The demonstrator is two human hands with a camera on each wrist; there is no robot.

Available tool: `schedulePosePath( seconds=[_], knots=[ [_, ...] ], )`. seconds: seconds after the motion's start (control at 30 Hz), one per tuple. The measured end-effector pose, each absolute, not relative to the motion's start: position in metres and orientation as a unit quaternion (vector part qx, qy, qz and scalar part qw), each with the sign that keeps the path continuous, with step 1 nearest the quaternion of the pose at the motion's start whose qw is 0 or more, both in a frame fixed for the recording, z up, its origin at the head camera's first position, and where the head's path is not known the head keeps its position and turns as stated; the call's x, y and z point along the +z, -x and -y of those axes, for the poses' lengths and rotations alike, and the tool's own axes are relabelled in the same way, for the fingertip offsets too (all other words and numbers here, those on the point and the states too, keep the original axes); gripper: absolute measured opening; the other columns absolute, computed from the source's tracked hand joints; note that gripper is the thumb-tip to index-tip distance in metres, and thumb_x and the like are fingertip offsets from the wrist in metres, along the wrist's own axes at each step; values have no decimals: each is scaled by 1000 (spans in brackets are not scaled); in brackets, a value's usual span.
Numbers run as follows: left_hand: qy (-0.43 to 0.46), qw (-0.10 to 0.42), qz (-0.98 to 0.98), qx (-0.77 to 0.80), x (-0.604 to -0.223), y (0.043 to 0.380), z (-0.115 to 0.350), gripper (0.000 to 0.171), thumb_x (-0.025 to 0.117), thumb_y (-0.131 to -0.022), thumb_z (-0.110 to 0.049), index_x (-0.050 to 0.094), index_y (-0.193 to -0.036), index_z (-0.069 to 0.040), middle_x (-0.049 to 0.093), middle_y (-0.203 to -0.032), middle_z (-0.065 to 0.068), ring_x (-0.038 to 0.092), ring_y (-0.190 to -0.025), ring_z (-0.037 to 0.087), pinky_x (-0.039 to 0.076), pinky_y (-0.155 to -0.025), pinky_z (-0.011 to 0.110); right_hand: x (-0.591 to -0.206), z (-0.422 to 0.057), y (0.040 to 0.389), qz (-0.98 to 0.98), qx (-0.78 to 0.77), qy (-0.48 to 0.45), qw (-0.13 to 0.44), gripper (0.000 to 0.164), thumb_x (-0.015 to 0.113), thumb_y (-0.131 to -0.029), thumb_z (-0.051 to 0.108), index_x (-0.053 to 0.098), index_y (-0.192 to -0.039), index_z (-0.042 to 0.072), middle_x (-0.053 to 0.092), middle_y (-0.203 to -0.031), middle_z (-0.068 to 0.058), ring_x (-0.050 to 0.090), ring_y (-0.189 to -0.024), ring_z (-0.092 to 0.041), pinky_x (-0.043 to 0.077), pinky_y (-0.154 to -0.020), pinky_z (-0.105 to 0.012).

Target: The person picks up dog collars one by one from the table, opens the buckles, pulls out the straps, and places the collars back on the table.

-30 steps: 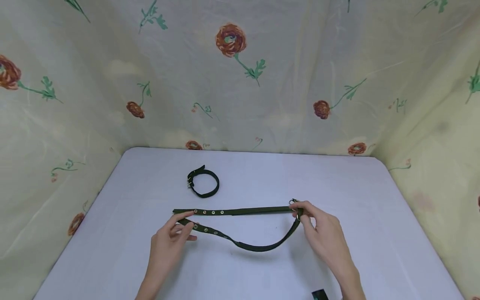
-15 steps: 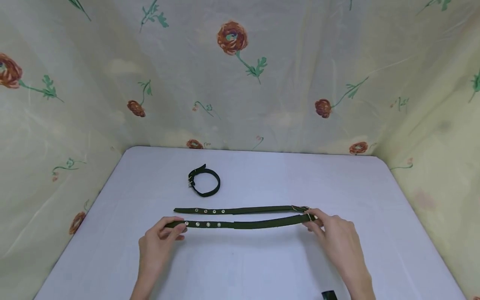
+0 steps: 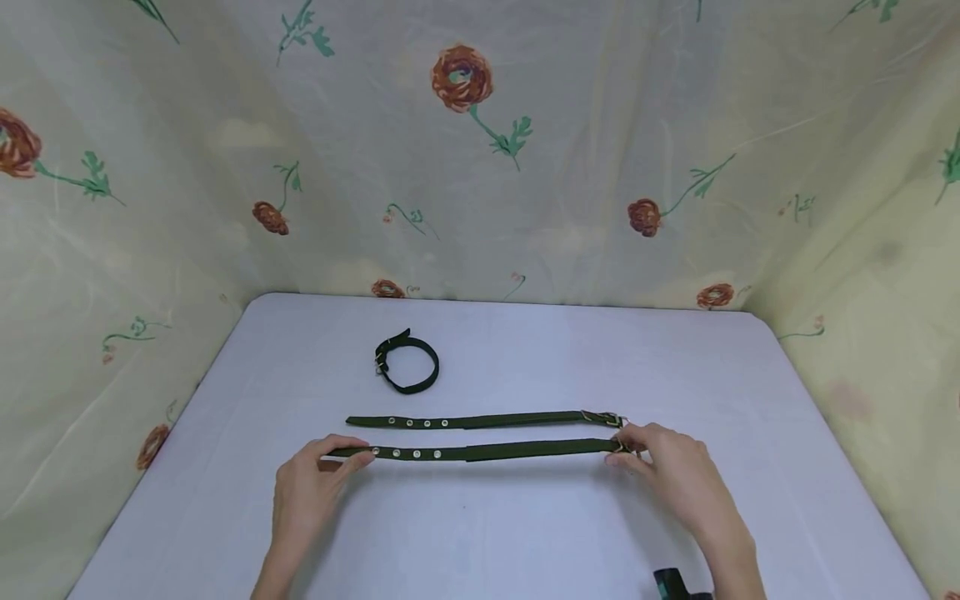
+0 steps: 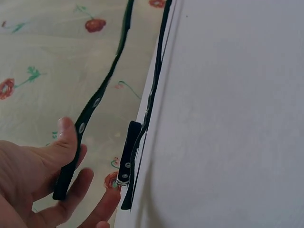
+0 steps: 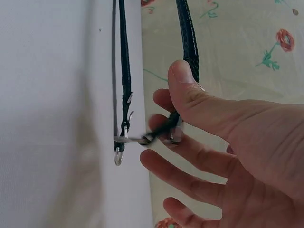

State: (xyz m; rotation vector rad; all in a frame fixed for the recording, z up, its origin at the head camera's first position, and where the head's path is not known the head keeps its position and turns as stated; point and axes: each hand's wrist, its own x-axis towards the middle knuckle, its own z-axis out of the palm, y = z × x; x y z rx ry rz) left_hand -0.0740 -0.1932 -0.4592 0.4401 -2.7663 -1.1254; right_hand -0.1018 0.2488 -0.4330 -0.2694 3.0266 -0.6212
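A dark green strap collar (image 3: pixel 525 450) with metal eyelets is stretched nearly straight between my two hands. My left hand (image 3: pixel 303 492) pinches its eyelet end between thumb and fingers; the tip pokes out below the thumb in the left wrist view. At the other end, my right hand (image 3: pixel 675 475) pinches the strap by the buckle (image 5: pixel 175 135), whose metal parts hang among the fingers. Just behind, a second collar (image 3: pixel 510 420) of the same kind lies straight on the table, eyelets to the left and buckle to the right. The two straps run almost parallel.
Farther back on the white table (image 3: pixel 480 542) lies a third collar (image 3: pixel 431 358), buckled into a ring. Flower-printed cloth (image 3: pixel 555 242) hangs behind the table and along both sides. A small black object (image 3: pixel 670 583) shows beside my right wrist.
The held collar sagged in a curve one second ago and is now pulled straight. My hands have moved apart, left hand leftward and right hand rightward and slightly nearer. The other collars have stayed put.
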Motion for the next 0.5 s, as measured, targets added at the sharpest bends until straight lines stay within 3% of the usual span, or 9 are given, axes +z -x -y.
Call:
schedulePosePath(
  seconds=[0.2,0.37,0.5],
  knots=[
    [-113,24,931,-346,-462,78,199,24,87,-87,-40,85,-108,-27,84,-107,6,69,-76,11,44,-63,24,-440,-250,107,-975,-204,87,13,28,86,-89,33,82,-110,15,76,-100,-4,54,-79,-16,44,-73,-40],
    [-98,-14,938,-333,-465,82,201,27,83,-91,-39,84,-113,-23,76,-77,3,48,-62,11,34,-52,24,-449,-249,113,-978,-190,91,5,27,89,-85,32,85,-108,18,77,-100,-3,68,-88,-21,48,-79,-53],
    [-95,-24,938,-333,-468,85,201,26,80,-96,-35,83,-117,-19,73,-73,1,47,-60,12,33,-50,24,-457,-248,115,-977,-190,97,6,30,91,-81,31,87,-108,17,80,-100,-5,73,-98,-28,51,-80,-62]
  ],
)
